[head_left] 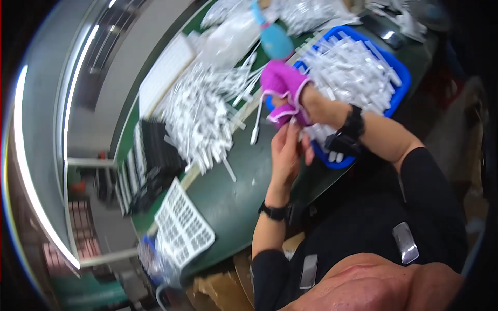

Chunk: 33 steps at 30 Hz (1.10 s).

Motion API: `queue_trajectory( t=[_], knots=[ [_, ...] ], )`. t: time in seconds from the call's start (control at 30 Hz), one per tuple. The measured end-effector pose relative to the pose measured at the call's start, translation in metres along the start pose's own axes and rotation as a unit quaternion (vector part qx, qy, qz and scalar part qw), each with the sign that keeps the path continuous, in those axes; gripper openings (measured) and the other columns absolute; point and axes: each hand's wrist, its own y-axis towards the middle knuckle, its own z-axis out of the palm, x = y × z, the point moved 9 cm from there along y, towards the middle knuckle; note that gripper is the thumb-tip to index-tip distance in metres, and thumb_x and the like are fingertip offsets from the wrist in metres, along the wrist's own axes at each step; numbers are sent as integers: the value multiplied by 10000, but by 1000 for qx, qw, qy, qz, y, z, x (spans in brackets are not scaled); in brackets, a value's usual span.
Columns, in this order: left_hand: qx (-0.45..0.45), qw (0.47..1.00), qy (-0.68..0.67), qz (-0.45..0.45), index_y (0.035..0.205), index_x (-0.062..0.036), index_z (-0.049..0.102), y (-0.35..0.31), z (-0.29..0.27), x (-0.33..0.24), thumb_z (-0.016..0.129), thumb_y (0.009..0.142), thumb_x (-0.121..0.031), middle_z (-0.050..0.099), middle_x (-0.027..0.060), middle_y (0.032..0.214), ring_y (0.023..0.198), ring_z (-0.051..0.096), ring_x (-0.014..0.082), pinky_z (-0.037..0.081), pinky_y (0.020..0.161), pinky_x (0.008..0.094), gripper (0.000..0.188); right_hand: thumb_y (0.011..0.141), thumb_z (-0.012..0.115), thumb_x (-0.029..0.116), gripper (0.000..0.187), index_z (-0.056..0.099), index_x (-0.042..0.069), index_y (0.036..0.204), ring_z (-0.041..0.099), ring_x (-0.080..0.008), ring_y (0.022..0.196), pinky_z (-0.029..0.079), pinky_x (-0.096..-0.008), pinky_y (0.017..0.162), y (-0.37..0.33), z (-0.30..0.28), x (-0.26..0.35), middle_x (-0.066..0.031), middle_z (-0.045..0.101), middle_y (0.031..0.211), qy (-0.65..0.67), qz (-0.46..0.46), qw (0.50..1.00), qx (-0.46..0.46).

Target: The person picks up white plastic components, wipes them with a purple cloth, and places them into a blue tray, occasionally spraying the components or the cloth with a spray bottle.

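Together, the left hand and the right hand, in a magenta cloth glove, meet beside a blue basket heaped with slim white plastic pieces. The left grip is curled, fingers near the glove's edge; whether either grip pinches anything, I cannot tell. Left of them, a white stick and a pile of white strips lie on the green tabletop.

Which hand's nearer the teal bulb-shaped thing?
Right. The pink-gloved right hand is just below the wide end of the teal bulb-shaped thing in the picture; contact unclear. The left hand is farther, below the glove.
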Motion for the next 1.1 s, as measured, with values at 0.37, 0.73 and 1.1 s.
queue_trajectory(
  t=[0.37,0.73,1.1],
  knots=[
    [-161,960,151,170,933,-20,511,3,18,-3,507,924,-230,564,67,656,466,517,126,386,393,230,210,837,598,240,161,592,79,845,521,-102,676,441,-258,602,-23,-42,2,14,555,732,-113,63,981,-141],
    [-299,893,152,300,1008,62,581,-31,-22,-71,459,951,-253,599,88,837,695,541,140,451,619,275,343,869,555,221,280,552,26,1069,513,-240,935,409,-346,819,-19,20,-4,-127,546,1004,-530,-133,802,240],
    [-358,803,228,418,969,50,521,-48,-20,-81,412,966,-229,576,80,703,578,562,128,430,452,213,299,810,621,211,201,598,31,897,560,-126,668,447,-264,562,-15,43,22,-31,589,774,-630,-244,729,112]
  ],
)
